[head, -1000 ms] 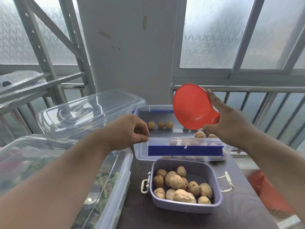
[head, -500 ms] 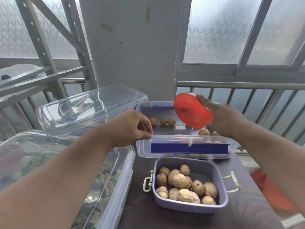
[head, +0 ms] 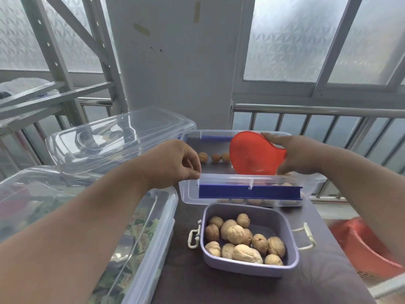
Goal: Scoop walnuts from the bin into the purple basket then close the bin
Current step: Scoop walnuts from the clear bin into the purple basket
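A clear plastic bin [head: 311, 179] with a blue clip [head: 249, 191] on its near wall stands at the far side of the dark table, with a few walnuts [head: 215, 157] left inside. My left hand [head: 173, 164] pinches the bin's near-left rim. My right hand [head: 298, 156] holds a red scoop [head: 254, 153], its bowl tipped down inside the bin. The purple basket [head: 282, 218] sits just in front of the bin and holds several walnuts [head: 238, 235].
The bin's clear lid [head: 114, 139] rests on a big clear storage box [head: 140, 233] at the left. A metal railing [head: 328, 110] and windows run behind. A red crate [head: 361, 244] lies low beyond the table's right edge.
My right hand has lowered the red scoop from above the bin down into it. My left hand has stayed on the bin's rim.
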Action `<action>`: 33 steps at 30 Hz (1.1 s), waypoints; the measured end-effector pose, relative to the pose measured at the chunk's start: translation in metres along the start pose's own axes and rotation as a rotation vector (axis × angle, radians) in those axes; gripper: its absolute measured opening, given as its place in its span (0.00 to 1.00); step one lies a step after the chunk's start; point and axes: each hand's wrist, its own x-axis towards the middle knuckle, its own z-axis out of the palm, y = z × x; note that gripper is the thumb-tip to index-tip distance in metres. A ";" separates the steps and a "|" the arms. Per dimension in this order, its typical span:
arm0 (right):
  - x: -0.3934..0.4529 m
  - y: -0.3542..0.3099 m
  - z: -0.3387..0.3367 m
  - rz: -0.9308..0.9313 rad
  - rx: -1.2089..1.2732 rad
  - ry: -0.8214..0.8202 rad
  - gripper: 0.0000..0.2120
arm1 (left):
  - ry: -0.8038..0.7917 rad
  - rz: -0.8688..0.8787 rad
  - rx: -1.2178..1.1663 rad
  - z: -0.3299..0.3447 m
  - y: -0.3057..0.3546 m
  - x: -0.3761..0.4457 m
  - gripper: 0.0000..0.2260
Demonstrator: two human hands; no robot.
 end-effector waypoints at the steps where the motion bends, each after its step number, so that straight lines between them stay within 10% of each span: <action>1: -0.002 0.000 -0.002 -0.001 0.009 -0.026 0.56 | 0.001 -0.002 0.000 0.000 0.000 0.000 0.01; 23: 0.024 -0.035 -0.003 -0.054 0.036 -0.279 0.55 | -0.009 -0.011 0.008 0.001 0.002 0.002 0.03; 33: 0.047 -0.057 0.033 -0.111 0.442 -0.503 0.49 | 0.003 0.008 0.014 0.001 0.002 0.004 0.05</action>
